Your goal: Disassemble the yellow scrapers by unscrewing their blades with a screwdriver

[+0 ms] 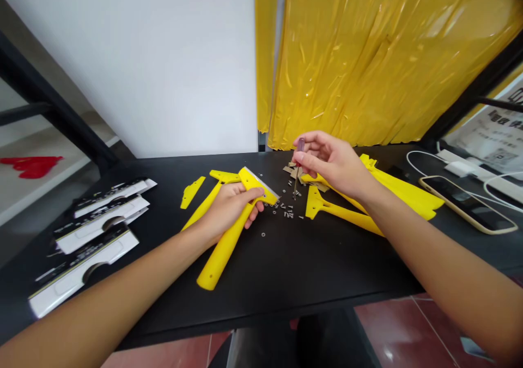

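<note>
My left hand [235, 207] is closed around a yellow scraper [229, 240], near its wide head, with the thumb on the head plate. A metal blade edge [263, 184] shows along that head. In my right hand [327, 158] is a small screwdriver [300, 146], pinched by its dark reddish handle. Its thin shaft points down over loose screws [289, 213] and small nuts scattered on the black table [286, 270]. Left of the held scraper lie another yellow scraper handle [202, 207] and a separate yellow head plate [192, 192].
More yellow scraper handles [347, 215] lie under my right forearm. Behind them are small brown pieces [292, 170] and a yellow sheet-like piece [404, 194]. A phone [468, 204] with white cables sits at the right. Several white-and-black cards [87, 270] lie at the left.
</note>
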{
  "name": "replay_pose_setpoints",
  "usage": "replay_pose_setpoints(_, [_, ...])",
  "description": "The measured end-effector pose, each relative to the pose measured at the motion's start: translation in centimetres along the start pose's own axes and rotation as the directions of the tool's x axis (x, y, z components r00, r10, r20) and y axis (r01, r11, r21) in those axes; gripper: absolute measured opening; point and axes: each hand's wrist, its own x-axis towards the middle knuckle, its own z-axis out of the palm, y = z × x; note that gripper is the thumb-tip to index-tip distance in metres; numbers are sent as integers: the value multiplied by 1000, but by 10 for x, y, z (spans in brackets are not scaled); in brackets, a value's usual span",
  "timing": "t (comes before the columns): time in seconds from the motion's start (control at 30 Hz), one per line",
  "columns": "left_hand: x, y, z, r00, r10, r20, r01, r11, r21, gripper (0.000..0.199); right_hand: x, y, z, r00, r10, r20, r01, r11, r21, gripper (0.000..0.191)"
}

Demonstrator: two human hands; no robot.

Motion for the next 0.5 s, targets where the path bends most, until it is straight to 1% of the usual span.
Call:
replay_pose_setpoints(0.1, [1, 1, -1, 1000, -13, -13, 13, 1000, 8, 25, -1, 8, -2, 996, 81, -44, -80, 997, 19, 32])
replay_pose_setpoints(0.2, [2, 4, 0, 999, -32, -20, 32, 999, 3, 26, -4, 10, 0, 992, 120, -37, -119, 993, 20, 30])
replay_pose_setpoints(0.3, [1, 6, 1, 999, -41, -27, 41, 999, 8, 22, -6, 9, 3, 991, 133, -22, -132, 990, 40, 26])
replay_pose_setpoints(0.5, [1, 4, 1, 998, -52, -23, 52, 999, -15, 21, -7, 6, 2, 992, 118, 32, -120, 989, 83, 28])
